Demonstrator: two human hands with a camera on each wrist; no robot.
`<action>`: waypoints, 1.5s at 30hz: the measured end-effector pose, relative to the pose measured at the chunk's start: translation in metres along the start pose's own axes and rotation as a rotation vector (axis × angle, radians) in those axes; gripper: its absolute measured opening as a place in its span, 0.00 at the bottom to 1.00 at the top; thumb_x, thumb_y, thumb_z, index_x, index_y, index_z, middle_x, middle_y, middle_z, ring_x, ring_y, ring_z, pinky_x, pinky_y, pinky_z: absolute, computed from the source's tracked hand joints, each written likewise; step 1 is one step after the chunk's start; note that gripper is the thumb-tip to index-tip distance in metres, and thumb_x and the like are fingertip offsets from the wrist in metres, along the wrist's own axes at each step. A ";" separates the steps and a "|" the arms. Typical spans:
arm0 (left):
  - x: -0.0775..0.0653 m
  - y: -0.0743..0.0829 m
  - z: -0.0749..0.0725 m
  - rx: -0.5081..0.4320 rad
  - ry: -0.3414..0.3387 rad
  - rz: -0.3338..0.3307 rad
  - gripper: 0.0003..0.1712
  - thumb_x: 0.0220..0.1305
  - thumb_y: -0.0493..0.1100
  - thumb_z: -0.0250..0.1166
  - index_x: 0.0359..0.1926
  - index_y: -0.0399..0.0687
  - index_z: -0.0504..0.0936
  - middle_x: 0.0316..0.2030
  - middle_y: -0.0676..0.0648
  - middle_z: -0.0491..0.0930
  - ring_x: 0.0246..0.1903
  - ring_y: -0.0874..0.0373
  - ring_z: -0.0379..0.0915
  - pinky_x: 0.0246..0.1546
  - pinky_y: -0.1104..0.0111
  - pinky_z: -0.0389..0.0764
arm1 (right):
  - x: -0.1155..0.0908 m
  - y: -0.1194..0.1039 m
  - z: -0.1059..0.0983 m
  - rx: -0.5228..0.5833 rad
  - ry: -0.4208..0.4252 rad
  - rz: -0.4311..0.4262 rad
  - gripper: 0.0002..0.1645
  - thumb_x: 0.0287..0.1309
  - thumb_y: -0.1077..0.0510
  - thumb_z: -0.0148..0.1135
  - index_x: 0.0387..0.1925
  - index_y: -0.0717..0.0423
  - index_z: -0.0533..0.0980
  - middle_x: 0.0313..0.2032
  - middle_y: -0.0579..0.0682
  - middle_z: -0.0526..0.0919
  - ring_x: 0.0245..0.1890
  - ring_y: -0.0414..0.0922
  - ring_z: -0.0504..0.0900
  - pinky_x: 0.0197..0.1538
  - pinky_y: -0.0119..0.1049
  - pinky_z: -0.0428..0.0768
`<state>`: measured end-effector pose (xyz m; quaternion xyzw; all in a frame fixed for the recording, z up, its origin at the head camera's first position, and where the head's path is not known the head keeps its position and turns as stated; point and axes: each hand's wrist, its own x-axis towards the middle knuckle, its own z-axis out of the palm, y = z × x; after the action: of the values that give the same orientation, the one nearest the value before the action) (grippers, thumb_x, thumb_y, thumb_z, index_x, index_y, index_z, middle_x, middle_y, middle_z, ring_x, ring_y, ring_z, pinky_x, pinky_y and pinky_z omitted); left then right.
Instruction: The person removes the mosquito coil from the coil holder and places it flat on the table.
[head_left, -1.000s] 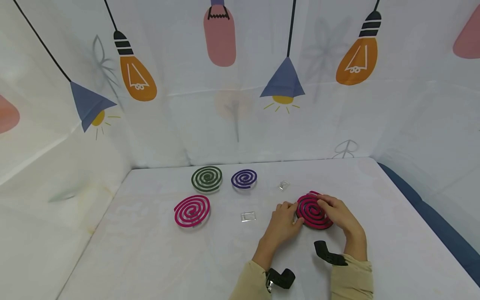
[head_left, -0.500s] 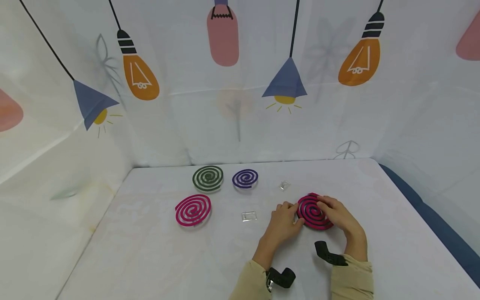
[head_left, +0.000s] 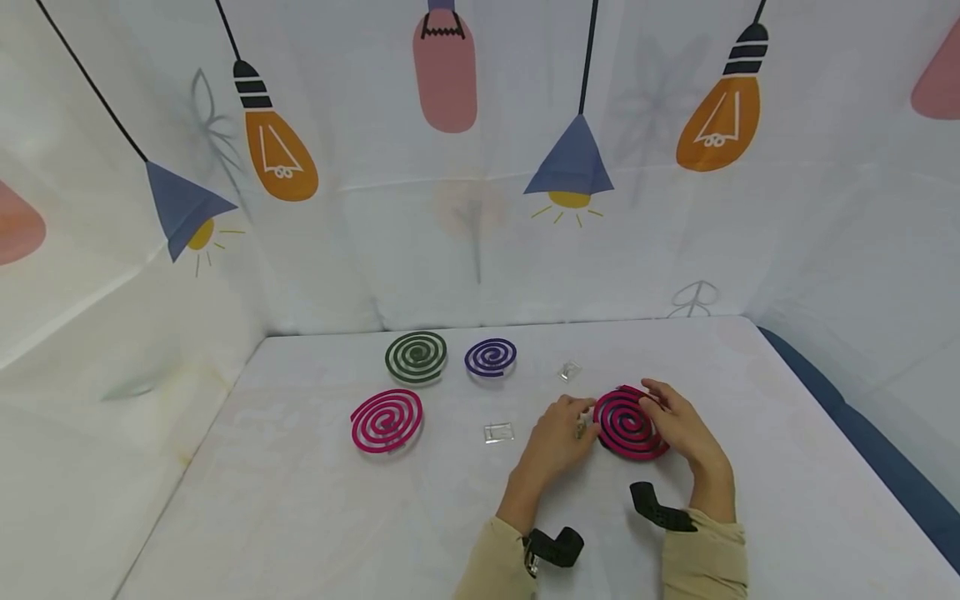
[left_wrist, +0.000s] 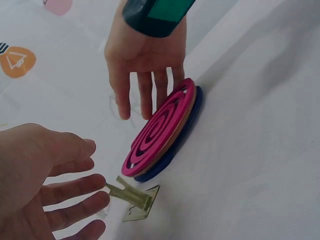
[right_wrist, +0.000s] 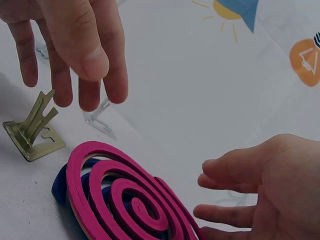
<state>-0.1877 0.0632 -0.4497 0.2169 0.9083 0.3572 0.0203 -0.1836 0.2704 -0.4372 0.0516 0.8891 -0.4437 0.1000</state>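
A pink mosquito coil (head_left: 628,422) lies stacked over a dark blue one (left_wrist: 197,107) at the right of the table. Left of the stack stands a small brass-coloured metal coil stand (right_wrist: 34,135) with a forked upright prong. My left hand (head_left: 557,446) hovers beside this stand, fingers spread and loosely bent, fingertips close to the prong. At the stack's right side my right hand (head_left: 686,427) has relaxed fingers, its fingertips close to the rim. Both wrist views show the two hands around the stack with their fingers apart.
Farther left lie a green coil (head_left: 416,357), a purple coil (head_left: 490,357) and another pink coil (head_left: 386,421). Two small metal stands lie on the white table, one near the middle (head_left: 498,432) and one farther back (head_left: 569,371). A patterned cloth (head_left: 375,250) hangs behind.
Both hands have come away from the stack's edges: my left hand drew slightly left and my right hand's fingers lifted outward. The small stand now shows by my left fingers. The stack stays put.
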 end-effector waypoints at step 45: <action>-0.005 -0.108 -0.062 -0.479 0.540 -0.326 0.18 0.60 0.35 0.59 0.53 0.43 0.77 0.52 0.35 0.73 0.39 0.47 0.82 0.40 0.63 0.81 | 0.033 -0.061 0.067 0.304 0.010 -0.357 0.22 0.69 0.58 0.49 0.62 0.57 0.65 0.61 0.58 0.70 0.63 0.53 0.68 0.54 0.21 0.68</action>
<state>-0.2361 -0.0483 -0.4753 -0.0426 0.7943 0.5955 -0.1128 -0.2183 0.1800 -0.4369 -0.0900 0.8075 -0.5829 0.0066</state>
